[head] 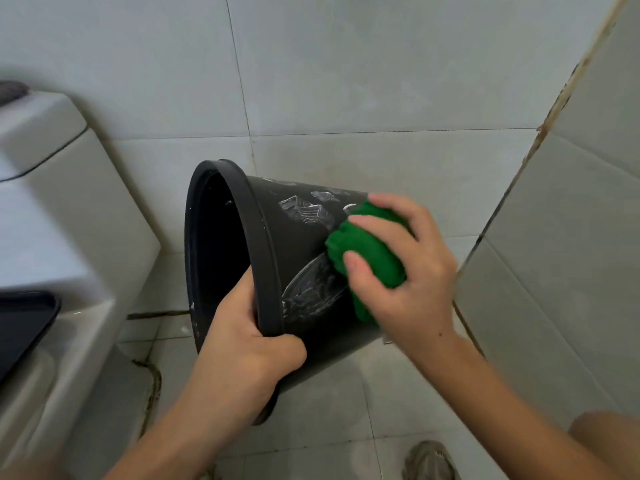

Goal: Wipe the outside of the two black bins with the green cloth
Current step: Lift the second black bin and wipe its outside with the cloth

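One black bin (298, 244) is tipped on its side in mid-air, its open mouth facing left. White streaks and smears show on its outer wall. My left hand (249, 348) grips the bin's rim at the lower edge, thumb inside the mouth. A bunched green cloth (367, 251) is pressed against the bin's side near its base, held there by my right hand (405, 271). Only this one bin is in view.
A white toilet (59, 237) with its cistern stands at the left, a dark seat edge (20, 327) at the far left. Tiled walls stand behind and at the right. A shoe (429, 460) rests on the tiled floor below.
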